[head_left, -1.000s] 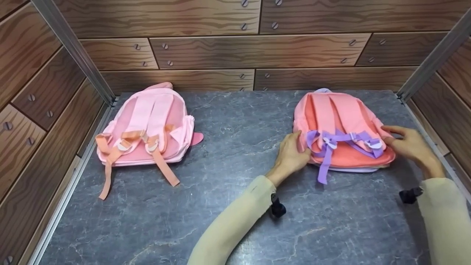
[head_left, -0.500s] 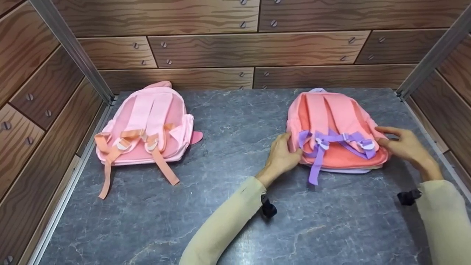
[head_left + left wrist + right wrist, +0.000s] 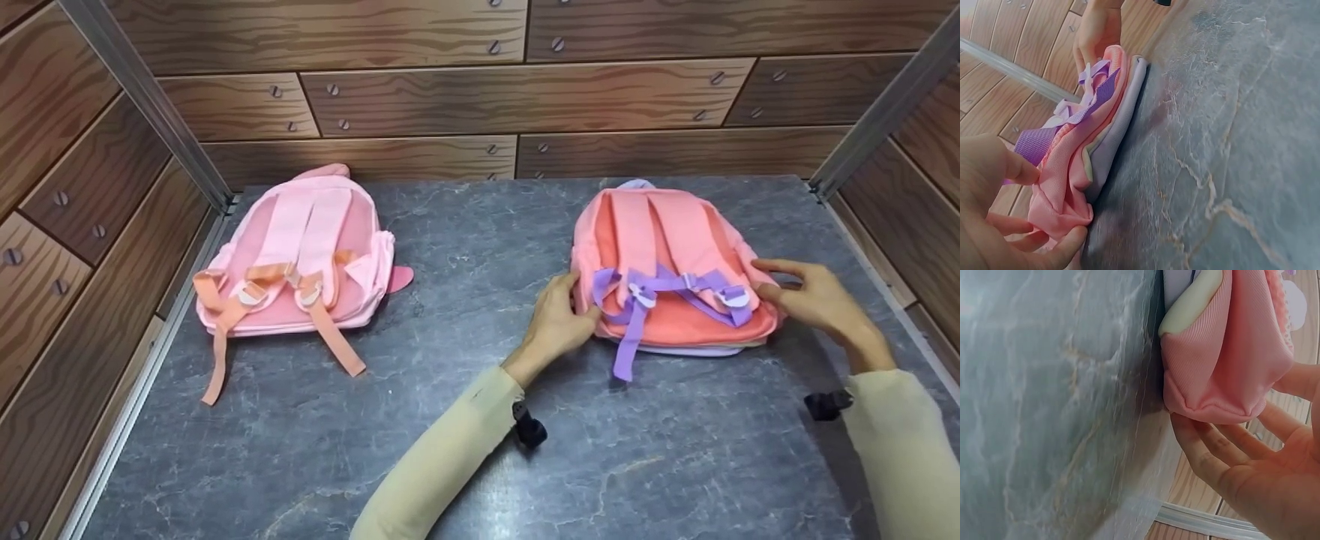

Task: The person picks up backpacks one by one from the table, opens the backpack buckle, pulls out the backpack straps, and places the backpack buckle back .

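A coral-pink backpack (image 3: pixel 682 322) lies on the grey marbled table, its shoulder straps and purple webbing facing up. My left hand (image 3: pixel 557 321) grips its left side low down. In the left wrist view, thumb and fingers of the left hand (image 3: pixel 994 208) sit around a side pocket (image 3: pixel 1064 211). On the opposite side, my right hand (image 3: pixel 817 300) holds the lower right edge. Seen from the right wrist, that hand's fingers (image 3: pixel 1213 453) lie along the other pink side pocket (image 3: pixel 1241 371), the thumb on its upper side. The backpack's lavender front faces down.
A light pink backpack (image 3: pixel 259 225) with orange webbing lies at the left, straps up, a darker pink flap (image 3: pixel 403 279) poking out beside it. Wood-patterned walls (image 3: pixel 420 97) and metal frame posts (image 3: pixel 142 97) enclose the table (image 3: pixel 465 247).
Both hands have slid the coral-pink backpack a short way left across the table, the arms moving along with it. The light pink backpack stays where it was.
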Action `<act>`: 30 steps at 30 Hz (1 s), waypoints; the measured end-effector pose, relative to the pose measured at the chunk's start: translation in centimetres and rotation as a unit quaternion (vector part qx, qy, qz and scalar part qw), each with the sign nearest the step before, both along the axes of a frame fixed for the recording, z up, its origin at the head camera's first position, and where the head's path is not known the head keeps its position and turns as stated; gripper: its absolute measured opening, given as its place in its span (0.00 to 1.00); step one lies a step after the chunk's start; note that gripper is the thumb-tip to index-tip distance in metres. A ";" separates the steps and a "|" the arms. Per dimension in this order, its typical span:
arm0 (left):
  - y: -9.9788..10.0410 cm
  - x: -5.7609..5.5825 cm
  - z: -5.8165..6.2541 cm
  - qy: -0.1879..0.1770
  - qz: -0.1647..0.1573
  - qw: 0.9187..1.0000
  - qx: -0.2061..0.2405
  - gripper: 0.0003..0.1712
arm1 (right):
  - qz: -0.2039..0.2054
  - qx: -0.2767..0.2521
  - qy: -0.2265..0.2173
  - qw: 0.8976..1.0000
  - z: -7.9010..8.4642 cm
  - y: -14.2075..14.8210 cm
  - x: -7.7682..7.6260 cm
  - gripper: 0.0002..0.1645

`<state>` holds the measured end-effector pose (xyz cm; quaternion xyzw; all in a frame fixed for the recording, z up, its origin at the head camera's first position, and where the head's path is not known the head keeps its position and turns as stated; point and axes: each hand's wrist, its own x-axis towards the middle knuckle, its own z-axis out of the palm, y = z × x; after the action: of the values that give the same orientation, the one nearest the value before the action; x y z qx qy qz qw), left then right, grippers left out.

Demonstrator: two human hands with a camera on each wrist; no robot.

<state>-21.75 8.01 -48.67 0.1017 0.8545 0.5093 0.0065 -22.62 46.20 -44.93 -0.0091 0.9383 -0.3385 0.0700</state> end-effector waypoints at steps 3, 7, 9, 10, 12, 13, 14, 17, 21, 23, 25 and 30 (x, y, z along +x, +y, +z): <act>-0.6 0.1 0.0 0.000 -0.003 1.000 0.002 0.40 | 0.007 0.003 -0.001 1.000 0.0 -0.4 0.0 0.36; -1.3 0.3 -0.1 0.009 -0.008 1.000 0.004 0.40 | 0.015 0.005 0.002 1.000 0.1 -1.0 0.1 0.35; -1.6 0.4 -0.1 0.012 -0.008 1.000 0.004 0.40 | 0.018 0.008 0.005 1.000 0.1 -1.3 0.2 0.35; -1.8 0.5 -0.1 0.012 -0.008 1.000 0.003 0.40 | 0.021 0.007 0.006 1.000 0.1 -1.4 0.2 0.34; -2.2 0.7 -0.1 0.014 -0.010 1.000 0.003 0.40 | 0.025 0.008 0.009 1.000 0.1 -1.7 0.3 0.34; -2.3 0.8 -0.1 0.014 -0.010 1.000 0.003 0.41 | 0.027 0.010 0.010 1.000 0.1 -1.9 0.3 0.34; -2.5 0.9 -0.1 0.014 -0.009 1.000 0.003 0.40 | 0.028 0.011 0.011 1.000 0.0 -2.0 0.3 0.34; -2.9 1.1 -0.2 0.019 -0.011 1.000 0.008 0.39 | 0.032 0.006 0.012 0.999 0.0 -2.4 0.3 0.33; -3.5 1.0 -1.3 0.040 -0.012 0.999 0.006 0.39 | 0.039 0.007 0.009 0.999 0.1 -2.8 0.4 0.33; -3.8 1.2 -1.4 0.040 -0.014 0.999 0.010 0.39 | 0.045 0.010 0.009 0.999 0.1 -3.0 0.5 0.34; -4.1 1.4 -1.4 0.036 -0.015 0.999 0.014 0.39 | 0.049 0.013 0.011 0.999 0.1 -3.2 0.6 0.33; -5.2 2.3 -0.4 0.011 -0.018 0.999 0.027 0.39 | 0.057 0.011 0.019 0.998 0.2 -3.9 0.9 0.33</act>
<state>-19.45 2.84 -49.06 0.1233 0.8384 0.5309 0.0033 -21.74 42.27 -44.77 -0.0684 0.9411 -0.3232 0.0715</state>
